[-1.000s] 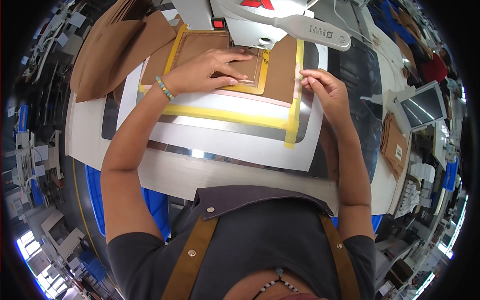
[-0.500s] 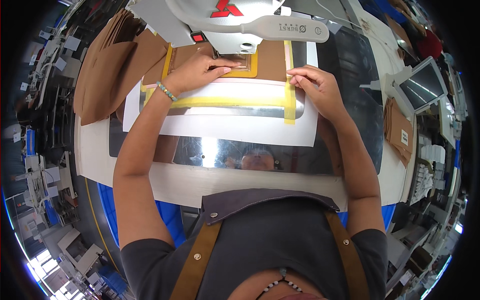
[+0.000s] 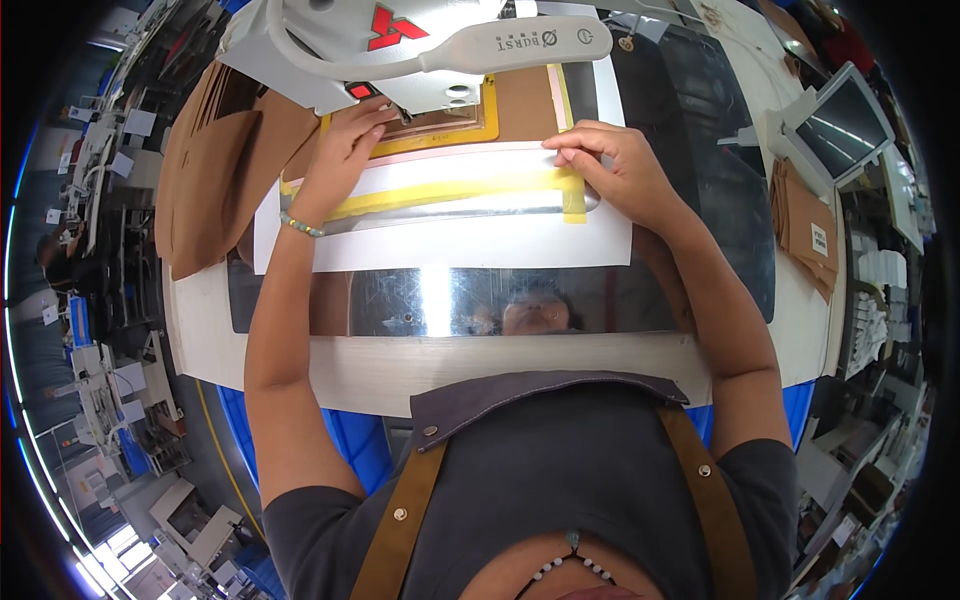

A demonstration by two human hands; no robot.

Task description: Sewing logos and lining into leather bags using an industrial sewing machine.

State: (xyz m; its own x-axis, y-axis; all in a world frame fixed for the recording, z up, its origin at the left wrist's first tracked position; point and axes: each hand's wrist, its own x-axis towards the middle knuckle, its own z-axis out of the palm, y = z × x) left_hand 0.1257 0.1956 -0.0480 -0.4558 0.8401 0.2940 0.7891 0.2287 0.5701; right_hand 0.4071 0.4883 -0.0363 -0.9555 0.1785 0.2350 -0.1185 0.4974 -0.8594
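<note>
A yellow-edged frame point(image 3: 480, 132) lies on a brown sheet point(image 3: 525, 110) under the white sewing machine head point(image 3: 440, 85). My left hand point(image 3: 347, 150) rests at the frame's left part, fingers stretched out beside the needle area, nothing seen in them. At the front right corner of the brown sheet, my right hand point(image 3: 618, 172) has thumb and forefinger pinched together. What they hold, if anything, is hidden. Along the sheet's front runs a pink strip point(image 3: 460, 153). Nearer me, yellow tape point(image 3: 440, 194) crosses a white sheet point(image 3: 480, 245).
A white lamp point(image 3: 530, 42) reaches across the machine head. Folded brown pieces point(image 3: 205, 190) stand at the left; more brown pieces point(image 3: 800, 220) lie right, below a screen point(image 3: 848, 155). The shiny dark plate point(image 3: 640, 300) covers much of the pale table point(image 3: 520, 365).
My left hand has drawn back leftward from the frame's middle to its left part. My right hand stays by the sheet's corner. The whole view has shifted a little.
</note>
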